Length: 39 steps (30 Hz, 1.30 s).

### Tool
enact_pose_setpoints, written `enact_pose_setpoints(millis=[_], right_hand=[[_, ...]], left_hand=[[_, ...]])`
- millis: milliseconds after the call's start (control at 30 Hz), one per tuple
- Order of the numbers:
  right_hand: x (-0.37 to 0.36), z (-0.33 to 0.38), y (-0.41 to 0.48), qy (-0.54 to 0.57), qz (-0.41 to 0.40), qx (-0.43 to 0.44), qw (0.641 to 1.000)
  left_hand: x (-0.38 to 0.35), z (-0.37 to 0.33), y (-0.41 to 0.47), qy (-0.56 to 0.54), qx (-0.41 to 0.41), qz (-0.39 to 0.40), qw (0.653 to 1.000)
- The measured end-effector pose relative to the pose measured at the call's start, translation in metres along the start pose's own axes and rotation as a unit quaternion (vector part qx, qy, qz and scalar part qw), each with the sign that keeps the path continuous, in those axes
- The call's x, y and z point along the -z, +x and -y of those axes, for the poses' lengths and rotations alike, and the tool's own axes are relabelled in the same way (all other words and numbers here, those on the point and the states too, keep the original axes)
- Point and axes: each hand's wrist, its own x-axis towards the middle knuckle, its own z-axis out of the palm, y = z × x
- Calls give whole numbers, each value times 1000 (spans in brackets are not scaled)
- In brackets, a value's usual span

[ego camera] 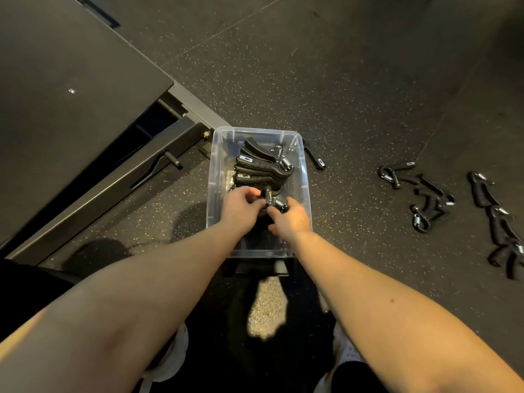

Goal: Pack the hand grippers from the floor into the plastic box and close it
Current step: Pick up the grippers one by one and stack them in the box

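Note:
A clear plastic box (215,165) stands open on the dark floor in front of me. Several black hand grippers (263,168) with steel springs lie stacked inside it. Both hands reach into the box's near half. My left hand (241,205) and my right hand (289,219) together hold one black hand gripper (273,199), fingers curled round its handles, spring toward the right. More hand grippers lie on the floor: one (314,157) just right of the box, a cluster (419,194) further right, and another row (496,219) at the right edge.
A black bench or platform with a metal frame (107,177) runs diagonally at the left, close to the box's far left corner. A dark flat piece (255,268), possibly the lid, shows under the box's near end. My shoes (346,353) are at the bottom.

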Motion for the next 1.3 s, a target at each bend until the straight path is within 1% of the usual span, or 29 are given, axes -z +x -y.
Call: enact_pose_setpoints(millis=[67,167,233,333,500,567,633,733,833,967,1067,1133,1200,1300], right_hand=[[15,13,-7,44,12,0,999],[44,27,-10,66,2,39,997],[70,35,-13,49,-10,61,997],[114,37,-11,19,-16,69,997],[179,13,7,-58,-10,64,996],[197,1,22,-72,-4,46,996],[210,-9,45,-67,-13,30,997],[216,-19,92,-65,-31,9,997],[205,-26,151,-71,-38,9,997],[182,-27,221,-113,-46,43,992],[167,-23,257,-136,-53,71,987],[156,-21,276,-143,-59,92,984],[145,-18,289,-162,-46,104,980],[132,-11,302,-200,-15,114,973]], left_hand=[[2,-22,-3,-44,2,-19,999],[-4,-56,-6,-63,-2,-19,998],[-15,-77,-8,-54,-33,-6,998],[-42,-104,-13,-21,-82,27,996],[-97,-136,-15,31,-68,105,992],[-118,-138,-10,64,-60,123,989],[-136,-141,0,80,-38,124,988],[-167,-140,29,82,34,108,990],[-199,-135,66,90,104,66,988],[-230,-119,127,132,167,2,977],[-240,-108,161,173,194,-9,966],[-245,-99,177,195,202,-30,959],[-246,-93,189,208,217,-46,953],[-241,-95,200,227,251,-39,940]])
